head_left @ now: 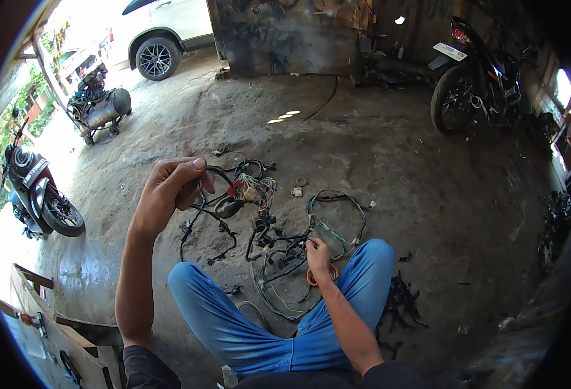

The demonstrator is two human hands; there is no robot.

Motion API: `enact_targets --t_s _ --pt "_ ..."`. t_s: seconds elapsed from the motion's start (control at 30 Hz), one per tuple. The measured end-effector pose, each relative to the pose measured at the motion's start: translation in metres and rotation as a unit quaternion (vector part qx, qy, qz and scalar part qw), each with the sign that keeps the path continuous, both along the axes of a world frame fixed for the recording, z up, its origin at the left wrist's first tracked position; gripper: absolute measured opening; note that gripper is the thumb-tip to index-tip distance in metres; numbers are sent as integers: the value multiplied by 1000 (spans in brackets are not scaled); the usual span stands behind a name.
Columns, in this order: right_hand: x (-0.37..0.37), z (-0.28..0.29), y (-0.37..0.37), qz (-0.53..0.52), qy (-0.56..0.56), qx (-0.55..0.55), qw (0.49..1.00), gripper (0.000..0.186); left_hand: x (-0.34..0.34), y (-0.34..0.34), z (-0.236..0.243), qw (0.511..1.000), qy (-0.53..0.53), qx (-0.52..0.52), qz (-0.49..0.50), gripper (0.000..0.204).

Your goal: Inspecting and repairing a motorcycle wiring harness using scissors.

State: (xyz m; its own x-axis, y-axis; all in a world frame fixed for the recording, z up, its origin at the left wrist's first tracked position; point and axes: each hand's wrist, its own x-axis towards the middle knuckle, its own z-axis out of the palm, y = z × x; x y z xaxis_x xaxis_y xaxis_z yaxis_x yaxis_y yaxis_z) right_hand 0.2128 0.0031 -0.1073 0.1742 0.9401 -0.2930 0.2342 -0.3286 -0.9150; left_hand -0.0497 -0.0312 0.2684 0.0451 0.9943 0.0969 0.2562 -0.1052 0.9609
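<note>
A wiring harness [264,222] sprawls on the floor between my knees and beyond them, with black-wrapped branches, coloured wires and several plugs. Raised at the left, my left hand [174,187] is closed in a pinch on one black-wrapped branch, lifting it off the floor. Lower down, close to my right knee, my right hand [319,257] has its fingers closed on another black stretch of the same harness. An orange ring [310,278] shows partly behind my right wrist. Loops of green and black wire [333,192] curve out on the far right side of the harness.
Black scraps [402,303] lie right of my right knee. A small pale connector [297,192] sits beyond the harness. Motorcycles stand at the left [39,185] and far right [473,84]. An air compressor [104,110] and a white car [168,26] are farther back. Wooden boards [65,330] stand at near left.
</note>
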Motion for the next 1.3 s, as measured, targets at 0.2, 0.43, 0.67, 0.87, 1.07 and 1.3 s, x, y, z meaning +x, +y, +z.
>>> enact_targets --t_s 0.2,0.43,0.67,0.87,1.07,1.3 --pt "1 4 0 -29 49 -5 998 39 0 1 -2 1000 -10 -13 -1 42" --pt "6 15 2 -109 247 -9 963 49 -3 2 -4 999 -30 -13 6 41" --pt "11 13 2 -168 280 17 945 50 -2 0 -4 998 -49 15 19 42" --pt "12 16 3 -187 297 21 936 46 -18 0 -2 987 -127 79 53 40" --pt "17 16 3 -213 265 23 940 41 -34 0 -4 933 -313 163 71 32" --pt "19 13 5 -194 255 22 947 40 -43 -7 13 884 -393 245 61 34"
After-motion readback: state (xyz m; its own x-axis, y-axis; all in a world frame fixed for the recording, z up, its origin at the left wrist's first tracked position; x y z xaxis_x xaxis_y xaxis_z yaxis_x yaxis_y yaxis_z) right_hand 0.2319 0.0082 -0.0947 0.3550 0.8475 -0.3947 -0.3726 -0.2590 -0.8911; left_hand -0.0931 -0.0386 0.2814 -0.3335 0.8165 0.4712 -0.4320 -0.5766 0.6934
